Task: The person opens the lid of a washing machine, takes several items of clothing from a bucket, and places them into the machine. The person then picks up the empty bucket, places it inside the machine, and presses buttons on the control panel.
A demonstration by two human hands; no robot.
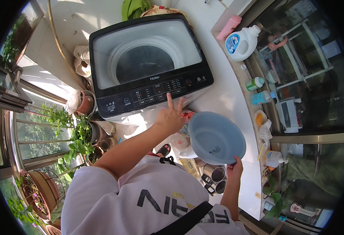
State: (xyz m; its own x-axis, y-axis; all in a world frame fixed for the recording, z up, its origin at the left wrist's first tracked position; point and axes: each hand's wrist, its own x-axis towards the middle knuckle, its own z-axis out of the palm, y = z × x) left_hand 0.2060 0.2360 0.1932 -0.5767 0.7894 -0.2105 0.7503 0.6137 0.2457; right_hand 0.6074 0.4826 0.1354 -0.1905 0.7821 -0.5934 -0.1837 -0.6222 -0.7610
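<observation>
A top-loading Haier washing machine [155, 100] with a black control panel stands before me. Through its clear lid [186, 35], which appears closed, the round drum opening shows. My left hand [172, 116] holds nothing; its index and middle fingers are stretched apart, the index fingertip at the panel's front row of buttons. Whether it presses one, I cannot tell. To the right, my right hand [235, 169] grips the rim of a light blue plastic basin [216, 135]. The basin is tilted, its inside facing me, and a small dark printed mark shows on its bottom.
Along the right ledge stand a white detergent jug [242, 44], a pink bottle [229, 28] and several smaller bottles. Potted plants [39, 194] line the window side at left. Metal containers [214, 173] sit low beneath the basin. Green cloth [135, 8] lies behind the machine.
</observation>
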